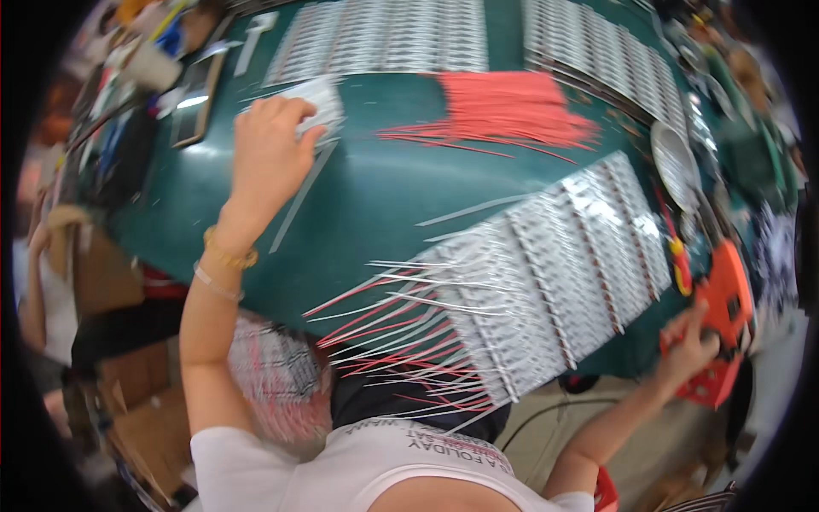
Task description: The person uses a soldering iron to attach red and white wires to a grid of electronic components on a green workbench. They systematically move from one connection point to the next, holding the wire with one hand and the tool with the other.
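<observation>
My left hand (271,141) is at the far left, its fingers curled over a pile of white strips (328,104), partly hidden under the hand. To the right, my right hand (689,343) has its fingers around the edge of an orange tool (727,294) with dark parts; blur hides its exact kind and the grip. Between my arms a silvery-white panel (563,273) of rows with dark rods lies tilted at the near table edge. Loose ends of white and red strips (401,328) fan out from its left side, over my lap.
A stack of red strips (512,107) lies at the far middle of the green table (358,205). Similar panels (384,38) line the back. A phone (198,98) is at left. At right are an oval grey dish (674,166) and a red-yellow screwdriver (680,264).
</observation>
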Available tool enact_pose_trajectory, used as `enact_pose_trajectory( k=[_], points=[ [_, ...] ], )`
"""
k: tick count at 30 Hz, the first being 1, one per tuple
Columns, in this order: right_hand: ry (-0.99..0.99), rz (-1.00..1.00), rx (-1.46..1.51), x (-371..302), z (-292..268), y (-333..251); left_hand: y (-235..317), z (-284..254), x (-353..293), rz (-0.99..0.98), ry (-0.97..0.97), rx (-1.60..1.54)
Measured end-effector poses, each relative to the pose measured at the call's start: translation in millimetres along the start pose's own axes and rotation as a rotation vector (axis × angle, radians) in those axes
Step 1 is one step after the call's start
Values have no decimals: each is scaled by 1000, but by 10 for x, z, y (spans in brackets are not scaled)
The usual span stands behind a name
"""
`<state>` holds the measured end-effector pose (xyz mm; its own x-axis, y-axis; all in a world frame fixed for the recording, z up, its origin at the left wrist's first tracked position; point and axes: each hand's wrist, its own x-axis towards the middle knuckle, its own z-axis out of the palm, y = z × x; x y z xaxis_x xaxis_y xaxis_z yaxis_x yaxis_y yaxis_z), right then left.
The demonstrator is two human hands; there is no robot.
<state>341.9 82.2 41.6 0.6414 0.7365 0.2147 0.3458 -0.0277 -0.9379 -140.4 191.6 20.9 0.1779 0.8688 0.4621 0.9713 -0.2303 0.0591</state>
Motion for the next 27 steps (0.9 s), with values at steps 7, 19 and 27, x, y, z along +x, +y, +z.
enact_pose_trajectory(
  k=[7,19,27],
  points=[
    [-175,-109,165,-479,-57,15,-333,175,-168,-19,-62,56],
    [-269,-119,370,-895,-391,116,249,-55,89,-203,35,-565],
    [-385,78,377,-1038,-64,66,1620,-44,-2,-194,-366,-1048]
  ],
)
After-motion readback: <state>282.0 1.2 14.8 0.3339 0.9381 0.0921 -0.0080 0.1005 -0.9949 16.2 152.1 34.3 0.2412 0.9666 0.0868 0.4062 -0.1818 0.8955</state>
